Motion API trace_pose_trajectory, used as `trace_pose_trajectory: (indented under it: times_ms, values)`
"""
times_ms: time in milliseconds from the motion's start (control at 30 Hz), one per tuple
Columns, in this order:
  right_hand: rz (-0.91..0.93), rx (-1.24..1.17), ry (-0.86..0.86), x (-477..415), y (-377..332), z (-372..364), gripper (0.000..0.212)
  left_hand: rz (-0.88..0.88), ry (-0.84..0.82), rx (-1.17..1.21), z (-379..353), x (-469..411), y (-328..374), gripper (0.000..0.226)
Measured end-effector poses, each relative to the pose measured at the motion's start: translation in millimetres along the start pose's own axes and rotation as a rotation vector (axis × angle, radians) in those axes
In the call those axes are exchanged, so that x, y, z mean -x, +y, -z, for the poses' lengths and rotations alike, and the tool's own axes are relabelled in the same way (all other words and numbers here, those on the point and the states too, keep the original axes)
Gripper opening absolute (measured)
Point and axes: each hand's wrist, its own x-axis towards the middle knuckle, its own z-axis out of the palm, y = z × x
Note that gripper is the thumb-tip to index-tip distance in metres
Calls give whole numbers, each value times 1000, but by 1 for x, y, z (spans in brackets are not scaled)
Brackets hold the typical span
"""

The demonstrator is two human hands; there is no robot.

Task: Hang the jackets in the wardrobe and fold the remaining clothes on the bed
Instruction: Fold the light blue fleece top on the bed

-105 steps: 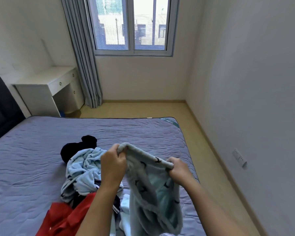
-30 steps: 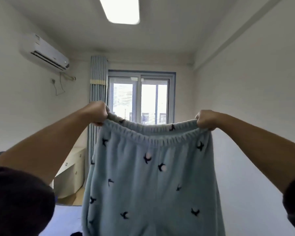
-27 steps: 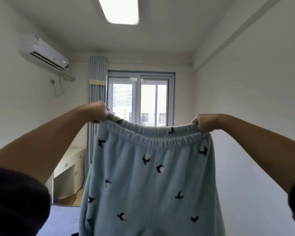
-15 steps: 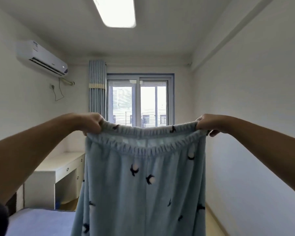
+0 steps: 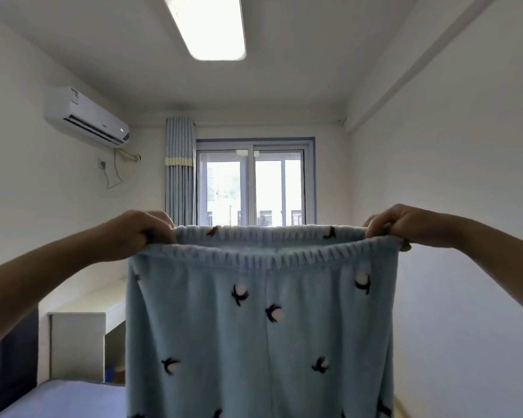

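Light blue fleece trousers (image 5: 260,327) with small dark bird prints are held up in the air in front of the window (image 5: 254,185). The elastic waistband is stretched wide. Its left end is gripped by the left hand (image 5: 142,230), its right end by the right hand (image 5: 396,221). Legs hang down over the bed (image 5: 58,399). A desk (image 5: 79,336) is seen at left, an air conditioner (image 5: 85,116) above it.
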Motion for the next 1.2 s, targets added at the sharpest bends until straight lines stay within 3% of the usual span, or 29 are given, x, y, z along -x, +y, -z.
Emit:
trace_pose_trajectory:
  times_ms: [67, 133, 267, 333, 400, 467, 533, 600, 633, 833, 933, 1067, 1200]
  values:
    - [-48, 264, -40, -3, -2, -5, 56, -6, -155, -176, -5, 1, -1, 66]
    - [-63, 431, -55, -4, -4, -12, 54, 32, -245, -205, -9, 0, -5, 60]
    - [-16, 417, 61, 7, 4, -16, 29, 243, -198, 191, -11, 5, -25, 41]
    - [13, 379, 56, 15, 6, -15, 40, 274, -146, 367, -7, 13, -30, 25]
    - [40, 406, -17, 24, 9, -18, 57, 234, -169, 402, -6, 21, -23, 40]
    - [66, 497, -116, 32, 11, -24, 53, 205, -233, 332, -9, 27, -16, 46]
    - [66, 765, -156, 39, 13, -27, 49, 96, -332, 138, -14, 32, -10, 45]
    - [108, 1030, -145, 44, 16, -28, 43, -24, -311, -43, -22, 38, -6, 43]
    - [147, 1042, -118, 45, 17, -29, 40, -62, -266, -74, -25, 39, -5, 42]
    - [192, 329, 98, 25, 13, -25, 17, -160, 26, -54, -23, 32, 2, 25]
    - [133, 6, 238, 17, 2, -18, 22, -19, 148, -82, -23, 17, -2, 25]
    - [47, 167, 209, 4, -6, -19, 27, 97, 132, -170, -21, -2, -3, 32]
    - [15, 103, 238, 3, -9, -15, 21, 136, 74, -172, -17, -9, -4, 21]
